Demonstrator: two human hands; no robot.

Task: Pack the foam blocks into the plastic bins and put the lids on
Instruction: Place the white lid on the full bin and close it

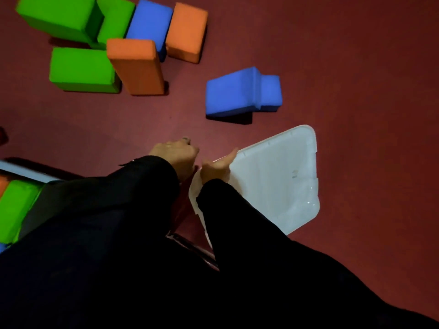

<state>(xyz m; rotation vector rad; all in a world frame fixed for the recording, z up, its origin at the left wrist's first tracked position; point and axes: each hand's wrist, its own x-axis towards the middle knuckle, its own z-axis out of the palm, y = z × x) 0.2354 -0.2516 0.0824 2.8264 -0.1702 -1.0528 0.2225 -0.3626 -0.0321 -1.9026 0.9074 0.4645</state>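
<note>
On the red floor (356,67), a white plastic lid (273,176) is held tilted at its near corner. The right hand (217,168) grips that corner, thumb on top and fingers curled underneath, which probably keeps the lid clear of the floor for carrying. The left hand (175,154) is just beside it with fingers curled; whether it holds the lid's edge or nothing cannot be told, as the fingertips are hidden. A clear bin edge (192,248) shows between the dark sleeves. At the left border, a second bin (21,170) already contains a green block (16,207) and others, with no lid visible on it. Loose blocks remain well apart from the hands: a blue pair (237,91) nearest, and a green, orange and blue cluster (107,41) farther off. Packing appears partly complete.
</note>
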